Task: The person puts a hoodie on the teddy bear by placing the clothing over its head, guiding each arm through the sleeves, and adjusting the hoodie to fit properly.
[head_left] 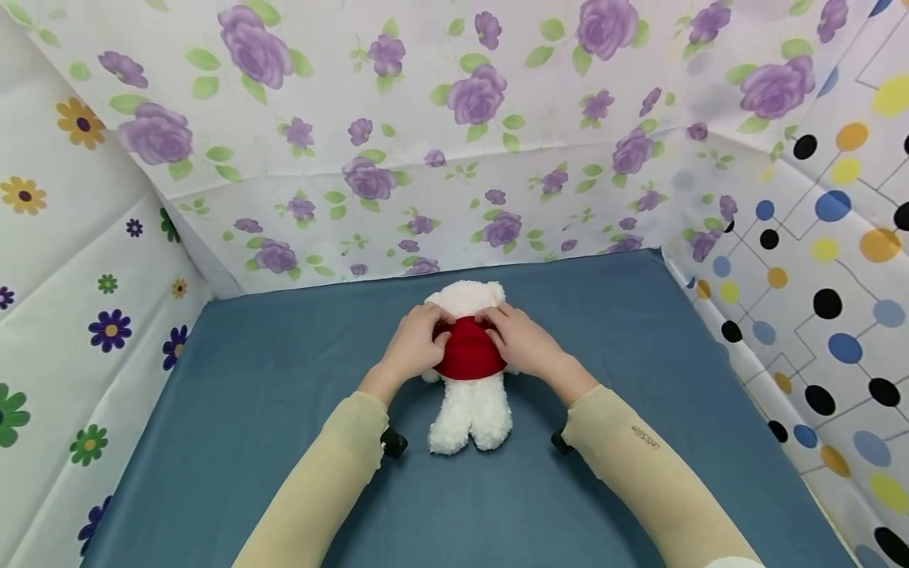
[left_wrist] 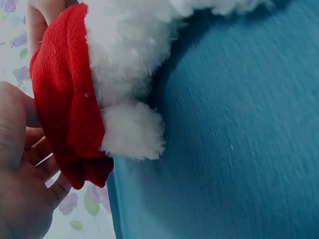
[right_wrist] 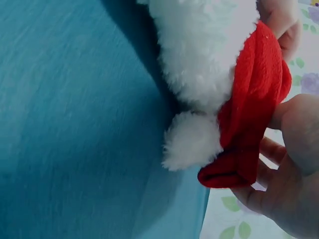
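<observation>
Nearest lay a pair of long beige fabric sleeves (head_left: 663,481) over the person's forearms, with small black devices (head_left: 394,443) at the wrists. Ahead of them, a white, fluffy plush toy (head_left: 470,414) lay at full length on the bench (head_left: 270,410), which was covered in plain blue cloth, its rounded legs toward the person. A bright red, soft fabric garment (head_left: 469,351) covered its torso. At the garment's two sides were the left hand (head_left: 414,341) and the right hand (head_left: 527,341), each grip pinching the red fabric between thumb and curled fingers. In both wrist views, a white paw stuck out beside the garment. Past the hands was the toy's head. Farthest hung a white sheet (head_left: 419,189) printed with purple roses and green leaves.
</observation>
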Demonstrator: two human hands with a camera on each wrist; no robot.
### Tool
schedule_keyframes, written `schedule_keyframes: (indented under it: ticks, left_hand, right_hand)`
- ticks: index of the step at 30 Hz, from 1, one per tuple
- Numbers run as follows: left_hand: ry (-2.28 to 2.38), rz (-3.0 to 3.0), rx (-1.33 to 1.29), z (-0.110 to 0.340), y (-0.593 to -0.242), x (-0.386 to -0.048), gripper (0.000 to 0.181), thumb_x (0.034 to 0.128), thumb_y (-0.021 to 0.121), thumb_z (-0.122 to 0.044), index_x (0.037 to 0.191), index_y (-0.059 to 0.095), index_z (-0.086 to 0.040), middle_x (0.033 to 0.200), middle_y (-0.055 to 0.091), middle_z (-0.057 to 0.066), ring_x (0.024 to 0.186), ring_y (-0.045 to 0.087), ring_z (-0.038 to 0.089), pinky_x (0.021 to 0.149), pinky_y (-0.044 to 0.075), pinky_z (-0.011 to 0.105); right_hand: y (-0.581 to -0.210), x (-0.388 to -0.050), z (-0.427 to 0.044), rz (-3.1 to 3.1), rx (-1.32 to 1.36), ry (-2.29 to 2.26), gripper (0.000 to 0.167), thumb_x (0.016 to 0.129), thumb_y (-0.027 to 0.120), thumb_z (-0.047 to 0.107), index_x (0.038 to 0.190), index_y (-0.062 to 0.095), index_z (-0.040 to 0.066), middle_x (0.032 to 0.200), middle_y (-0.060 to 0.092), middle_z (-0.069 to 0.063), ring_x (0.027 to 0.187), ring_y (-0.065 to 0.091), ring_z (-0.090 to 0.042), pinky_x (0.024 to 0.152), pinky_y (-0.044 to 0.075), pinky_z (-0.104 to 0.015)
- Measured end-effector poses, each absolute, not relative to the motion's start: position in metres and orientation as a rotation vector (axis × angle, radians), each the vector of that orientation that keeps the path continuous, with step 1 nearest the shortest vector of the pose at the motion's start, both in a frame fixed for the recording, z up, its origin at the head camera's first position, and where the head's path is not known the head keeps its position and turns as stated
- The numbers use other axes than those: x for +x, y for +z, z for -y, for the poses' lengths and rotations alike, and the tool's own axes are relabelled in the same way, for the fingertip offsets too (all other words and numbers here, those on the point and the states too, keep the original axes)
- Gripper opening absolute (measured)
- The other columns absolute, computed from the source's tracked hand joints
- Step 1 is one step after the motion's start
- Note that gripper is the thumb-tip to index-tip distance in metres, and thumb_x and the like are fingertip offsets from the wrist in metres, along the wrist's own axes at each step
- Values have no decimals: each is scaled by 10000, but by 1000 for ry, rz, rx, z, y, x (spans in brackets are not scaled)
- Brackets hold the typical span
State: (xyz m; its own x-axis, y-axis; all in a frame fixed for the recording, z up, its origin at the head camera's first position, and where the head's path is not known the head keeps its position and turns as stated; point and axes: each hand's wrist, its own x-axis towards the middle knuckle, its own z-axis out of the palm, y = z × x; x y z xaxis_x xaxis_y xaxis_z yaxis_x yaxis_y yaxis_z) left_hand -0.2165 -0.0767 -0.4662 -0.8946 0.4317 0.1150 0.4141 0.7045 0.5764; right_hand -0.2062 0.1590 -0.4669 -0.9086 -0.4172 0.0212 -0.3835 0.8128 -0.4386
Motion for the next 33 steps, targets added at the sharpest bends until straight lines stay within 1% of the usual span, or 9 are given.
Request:
schedule_keyframes:
  ticks: [2, 9, 13, 17, 22, 24, 26, 30, 33]
  left_hand:
    - [947, -2875, 729, 78, -466, -216, 222, 1044, 635, -115, 1241, 732, -85, 1245, 694, 82, 1171, 602, 290, 1034, 512, 504]
    - [860, -2873, 728, 77, -463, -216, 230, 1062, 600, -133, 1226, 760, -114, 1196, 718, 56, 1125, 615, 253, 982, 544, 467]
    - [884, -2854, 720, 79, -464, -214, 245, 1070, 600, -144, 1260, 754, -117, 1222, 721, 58, 1119, 626, 251, 964, 558, 454]
    - [956, -2824, 707, 83, -465, -212, 264, 1071, 607, -135, 1287, 754, -97, 1253, 723, 77, 1161, 618, 272, 980, 555, 466]
    - [1088, -2830, 678, 89, -466, -210, 254, 1074, 620, -138, 1283, 746, -65, 1284, 704, 119, 1228, 586, 334, 1012, 527, 509]
    - [1205, -2852, 588, 93, -469, -205, 258, 1074, 629, -150, 1292, 718, -45, 1323, 672, 145, 1259, 568, 359, 1039, 500, 525]
    - [1362, -2868, 429, 97, -473, -198, 257, 1065, 647, -158, 1278, 676, -18, 1332, 634, 186, 1261, 555, 384, 1048, 478, 537]
    - [1648, -2747, 55, 107, -481, -179, 304, 1050, 661, -182, 1272, 576, 8, 1326, 570, 223, 1241, 554, 382, 1028, 458, 541]
    - [1747, -2536, -115, 113, -485, -168, 375, 1067, 644, -227, 1351, 542, -4, 1340, 580, 203, 1238, 578, 356, 995, 479, 515]
  right_hand:
    - [-468, -206, -161, -2928, -658, -667, 315, 1139, 540, 196, 1423, 639, 103, 1345, 608, -127, 1188, 599, -347, 1039, 524, -494]
    - [-464, -206, -160, -2917, -622, -588, 331, 1147, 502, 229, 1394, 670, 87, 1328, 650, -125, 1164, 603, -343, 1012, 536, -489]
    - [-466, -205, -161, -2880, -602, -646, 354, 1149, 495, 225, 1456, 612, 94, 1405, 648, -112, 1240, 602, -333, 1090, 483, -508]
    - [-466, -204, -163, -2871, -621, -679, 391, 1150, 500, 216, 1512, 574, 89, 1475, 618, -127, 1309, 594, -338, 1151, 430, -528]
    - [-462, -205, -166, -2871, -639, -704, 374, 1146, 520, 212, 1493, 613, 108, 1411, 617, -158, 1243, 624, -331, 1059, 525, -489]
    - [-462, -202, -171, -2871, -604, -776, 368, 1146, 527, 232, 1488, 624, 136, 1415, 590, -155, 1230, 617, -317, 1017, 546, -474]
    - [-461, -196, -179, -2874, -552, -907, 368, 1144, 540, 255, 1487, 624, 151, 1447, 554, -151, 1243, 597, -320, 999, 541, -490]
    - [-459, -179, -201, -2839, -452, -1239, 376, 1136, 568, 277, 1488, 616, 155, 1529, 501, -124, 1309, 564, -347, 1022, 506, -565]
    - [-458, -168, -215, -2809, -423, -1360, 373, 1137, 567, 293, 1485, 616, 169, 1547, 503, -91, 1332, 562, -334, 1053, 490, -592]
